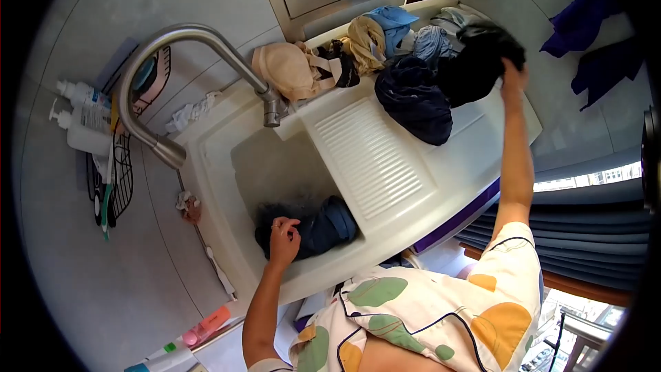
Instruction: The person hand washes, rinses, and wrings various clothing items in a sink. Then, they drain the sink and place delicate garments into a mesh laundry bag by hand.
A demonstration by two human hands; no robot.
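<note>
My right hand (513, 79) is closed on a black garment (475, 62) at the back right of the sink unit. Against that garment lies a bunched navy garment (415, 100). In the basin at left, my left hand (284, 240) hovers over or touches a dark blue garment (330, 227); contact is hard to judge. Its fingers are loosely bent and a little apart, with nothing visible between them. The garment lies partly in cloudy water (275, 172).
A ribbed washboard (372, 155) adjoins the basin. Along the back ledge sit a beige bra (286, 69), a tan cloth (365, 41) and a light blue cloth (392, 24). The curved faucet (200, 38) arches over the basin. A wire rack (122, 172) and pump bottle (89, 127) are at left.
</note>
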